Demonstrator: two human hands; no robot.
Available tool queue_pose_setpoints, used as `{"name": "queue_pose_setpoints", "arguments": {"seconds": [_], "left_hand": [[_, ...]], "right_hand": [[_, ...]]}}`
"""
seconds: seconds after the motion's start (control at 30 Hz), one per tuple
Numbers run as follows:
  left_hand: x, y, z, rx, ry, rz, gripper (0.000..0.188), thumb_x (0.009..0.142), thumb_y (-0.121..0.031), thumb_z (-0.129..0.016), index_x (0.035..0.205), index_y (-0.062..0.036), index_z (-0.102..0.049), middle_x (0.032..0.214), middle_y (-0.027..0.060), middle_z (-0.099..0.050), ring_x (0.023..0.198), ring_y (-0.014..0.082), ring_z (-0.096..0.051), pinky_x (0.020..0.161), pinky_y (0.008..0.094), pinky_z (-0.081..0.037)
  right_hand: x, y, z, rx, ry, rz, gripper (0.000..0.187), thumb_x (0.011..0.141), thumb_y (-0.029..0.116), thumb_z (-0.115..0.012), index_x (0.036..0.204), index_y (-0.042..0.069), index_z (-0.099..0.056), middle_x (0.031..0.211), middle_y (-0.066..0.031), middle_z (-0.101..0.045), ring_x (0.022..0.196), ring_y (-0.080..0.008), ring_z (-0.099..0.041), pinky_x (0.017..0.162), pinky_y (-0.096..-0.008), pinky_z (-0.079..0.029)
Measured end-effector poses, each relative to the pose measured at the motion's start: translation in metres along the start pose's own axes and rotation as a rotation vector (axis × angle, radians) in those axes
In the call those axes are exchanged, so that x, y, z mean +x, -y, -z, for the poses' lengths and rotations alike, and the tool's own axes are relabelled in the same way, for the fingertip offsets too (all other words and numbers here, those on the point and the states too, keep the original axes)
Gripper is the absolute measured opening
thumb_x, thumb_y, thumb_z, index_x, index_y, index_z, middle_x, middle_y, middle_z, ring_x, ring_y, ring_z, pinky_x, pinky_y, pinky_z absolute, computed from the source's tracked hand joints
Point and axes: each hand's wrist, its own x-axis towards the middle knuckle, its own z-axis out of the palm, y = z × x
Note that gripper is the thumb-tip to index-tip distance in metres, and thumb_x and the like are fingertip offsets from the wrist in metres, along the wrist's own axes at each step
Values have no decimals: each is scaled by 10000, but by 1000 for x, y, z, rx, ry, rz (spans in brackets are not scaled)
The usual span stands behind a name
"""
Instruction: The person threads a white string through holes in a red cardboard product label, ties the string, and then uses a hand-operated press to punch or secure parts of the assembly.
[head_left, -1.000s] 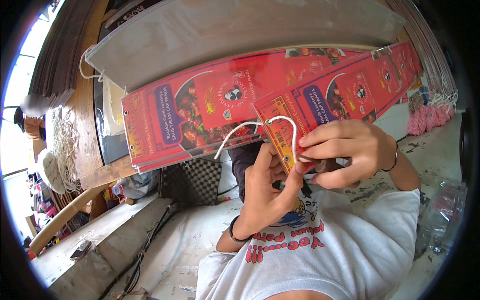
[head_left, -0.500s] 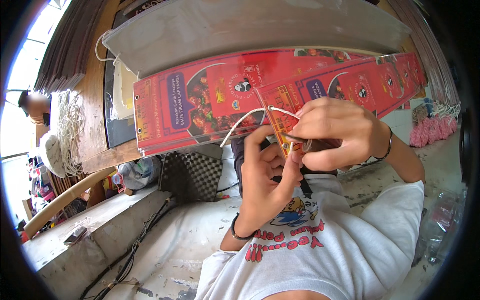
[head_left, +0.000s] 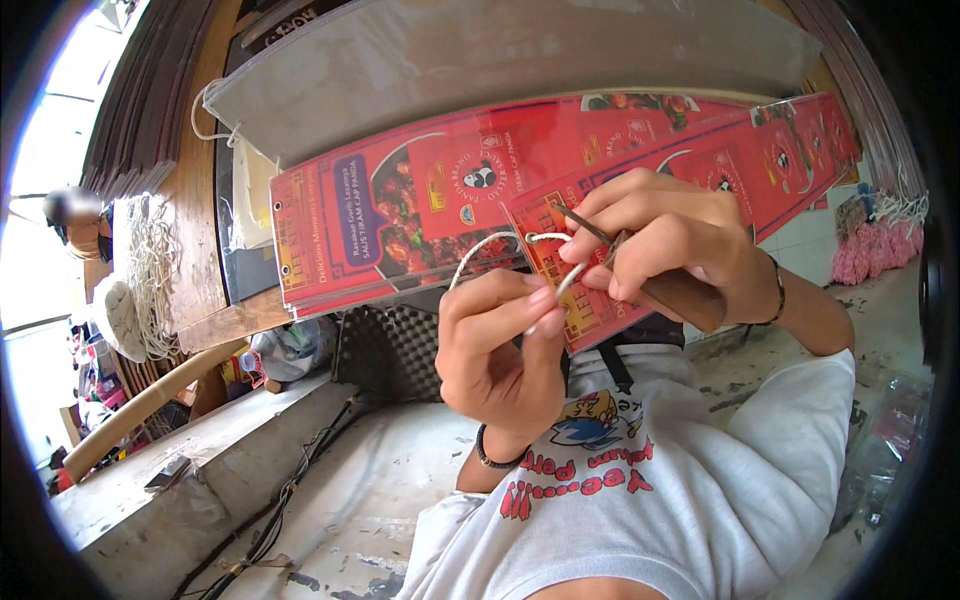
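Observation:
My left hand (head_left: 505, 350) is closed, its thumb and fingertips pinching a white cord (head_left: 570, 283) below the corner of a red printed strip (head_left: 625, 318). The cord passes by the eyelets at the strip's end and runs on toward my right fingers. My right hand (head_left: 690, 240) is closed around a brown pointed tool (head_left: 690, 298), its dark tip angled up and left over the strip. How the cord sits under my right fingers is hidden. Behind lies a stack of similar red printed strips (head_left: 340, 215) with eyelets at the left end.
A long grey panel (head_left: 520, 70) stands behind the stack on a wooden table (head_left: 235, 325). White cords (head_left: 150, 270) hang at left, pink cord bundles (head_left: 878, 252) at right. A bamboo pole (head_left: 150, 410) and black cables (head_left: 285, 500) are lower left. Another person (head_left: 80, 225) is far left.
My left hand has moved left off the strip's corner and now pinches the cord. My right hand has turned, bringing the tool's tip upward and its brown body into sight.

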Motion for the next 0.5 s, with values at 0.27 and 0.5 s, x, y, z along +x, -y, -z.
{"name": "queue_pose_setpoints", "arguments": {"seconds": [0.27,0.5], "left_hand": [[9,5,19,-56,156,-145,278,724,71,-708,980,-35,-721,809,99,-674,688,195,-635,566,268,-467],[22,4,33,134,388,-165,206,633,26,-768,833,15,-718,750,126,-670,653,175,-676,542,241,-516]], "right_hand": [[-32,16,27,-356,274,82,363,753,368,-767,985,188,-555,1172,-78,-649,1068,-305,-591,910,-548,-455],[-47,8,33,-441,200,100,196,707,199,-715,877,177,-620,1039,-45,-674,1012,-249,-625,927,-503,-473]]}}
